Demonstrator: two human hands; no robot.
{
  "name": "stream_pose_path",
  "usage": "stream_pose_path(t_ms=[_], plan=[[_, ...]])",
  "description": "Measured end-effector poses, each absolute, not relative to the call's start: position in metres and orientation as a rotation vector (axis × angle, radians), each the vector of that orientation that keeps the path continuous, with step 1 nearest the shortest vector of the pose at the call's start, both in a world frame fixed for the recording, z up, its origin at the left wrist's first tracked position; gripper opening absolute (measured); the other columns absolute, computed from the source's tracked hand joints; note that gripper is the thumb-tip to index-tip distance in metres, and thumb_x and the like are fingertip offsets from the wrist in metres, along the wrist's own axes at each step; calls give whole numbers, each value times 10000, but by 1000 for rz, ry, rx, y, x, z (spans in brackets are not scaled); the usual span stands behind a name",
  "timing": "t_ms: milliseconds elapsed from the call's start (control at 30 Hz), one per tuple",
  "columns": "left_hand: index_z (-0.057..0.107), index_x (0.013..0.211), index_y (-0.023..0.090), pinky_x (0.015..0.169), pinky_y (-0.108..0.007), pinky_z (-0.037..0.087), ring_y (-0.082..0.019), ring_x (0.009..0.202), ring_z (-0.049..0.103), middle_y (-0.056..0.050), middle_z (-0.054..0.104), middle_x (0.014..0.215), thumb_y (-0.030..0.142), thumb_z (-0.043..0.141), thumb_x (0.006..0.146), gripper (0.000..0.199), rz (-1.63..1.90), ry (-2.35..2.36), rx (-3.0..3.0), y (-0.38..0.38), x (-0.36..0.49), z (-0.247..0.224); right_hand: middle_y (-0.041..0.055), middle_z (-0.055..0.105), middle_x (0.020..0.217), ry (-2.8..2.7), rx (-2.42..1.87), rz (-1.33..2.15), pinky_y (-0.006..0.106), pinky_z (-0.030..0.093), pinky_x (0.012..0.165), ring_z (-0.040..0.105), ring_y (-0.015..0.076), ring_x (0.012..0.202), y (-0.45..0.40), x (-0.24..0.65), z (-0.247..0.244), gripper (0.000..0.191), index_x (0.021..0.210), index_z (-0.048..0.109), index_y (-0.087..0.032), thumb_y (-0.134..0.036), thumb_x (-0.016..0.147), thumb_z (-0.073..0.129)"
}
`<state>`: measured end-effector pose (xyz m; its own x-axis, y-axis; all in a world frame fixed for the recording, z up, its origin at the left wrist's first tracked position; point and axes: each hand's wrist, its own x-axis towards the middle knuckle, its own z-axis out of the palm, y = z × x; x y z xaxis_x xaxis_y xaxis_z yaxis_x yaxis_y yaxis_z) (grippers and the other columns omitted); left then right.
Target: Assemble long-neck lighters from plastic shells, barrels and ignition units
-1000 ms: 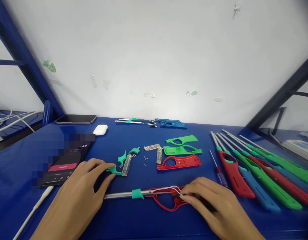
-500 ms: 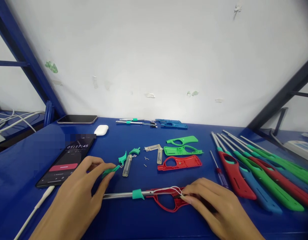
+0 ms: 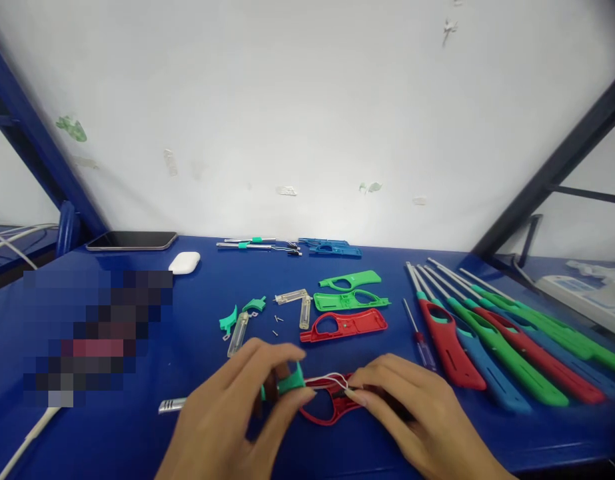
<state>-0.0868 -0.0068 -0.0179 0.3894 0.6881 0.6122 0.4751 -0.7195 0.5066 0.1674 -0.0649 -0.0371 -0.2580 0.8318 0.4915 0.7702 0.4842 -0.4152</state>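
Note:
Between its thumb and forefinger, my left hand pinches a small teal trigger piece, just left of the open red lighter half. A metal tube runs from that half leftward behind my left hand. My right hand has its fingertips closed on a small dark part with white wires, at the right of the red half; the part is mostly hidden. Other teal triggers and clear fuel tanks lie behind my left hand, close to small screws.
Behind the hands lie a red shell, green shells, blue shells and metal tubes. A screwdriver and several lighters are at right. Left are a white case, a phone and a cable.
My left hand has moved right with the teal trigger, from beside the tanks to the red half. The right hand keeps its hold. The whole view has shifted slightly.

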Motion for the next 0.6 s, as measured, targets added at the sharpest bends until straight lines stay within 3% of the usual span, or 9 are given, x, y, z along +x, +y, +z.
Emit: stream_pose_path(t_ms=[100, 267, 467, 600], plan=[[626, 1264, 369, 777, -143, 595, -77, 796, 743, 101, 759, 992, 310, 608, 1079, 195, 1247, 953, 2370, -6, -70, -17, -16, 792, 941, -2056, -1328, 128, 230, 593, 772, 753, 149, 811, -66, 169, -39, 158, 1042, 716, -260, -310, 1103, 579], [715, 1030, 319, 727, -164, 614, -106, 743, 771, 109, 797, 905, 350, 726, 1013, 37, 1219, 961, 2336, -7, -71, -32, -9, 792, 957, -2038, -1309, 137, 243, 583, 794, 746, 151, 816, -66, 168, -39, 129, 1060, 716, -256, -281, 1095, 595], [752, 1009, 255, 699, -217, 630, -149, 804, 732, -1, 782, 929, 255, 490, 1117, 283, 1102, 861, 2618, -6, -75, -35, 14, 790, 956, -2043, -1291, 153, 258, 584, 789, 734, 163, 815, -66, 167, -36, 138, 1045, 721, -235, -243, 1091, 591], [726, 1017, 242, 595, -233, 605, -170, 759, 663, -41, 731, 955, 139, 447, 1066, 301, 912, 877, 2872, -5, -80, -38, 29, 788, 964, -2054, -1321, 195, 267, 586, 796, 735, 171, 826, -67, 168, -37, 157, 1048, 732, -231, -257, 1095, 584]])
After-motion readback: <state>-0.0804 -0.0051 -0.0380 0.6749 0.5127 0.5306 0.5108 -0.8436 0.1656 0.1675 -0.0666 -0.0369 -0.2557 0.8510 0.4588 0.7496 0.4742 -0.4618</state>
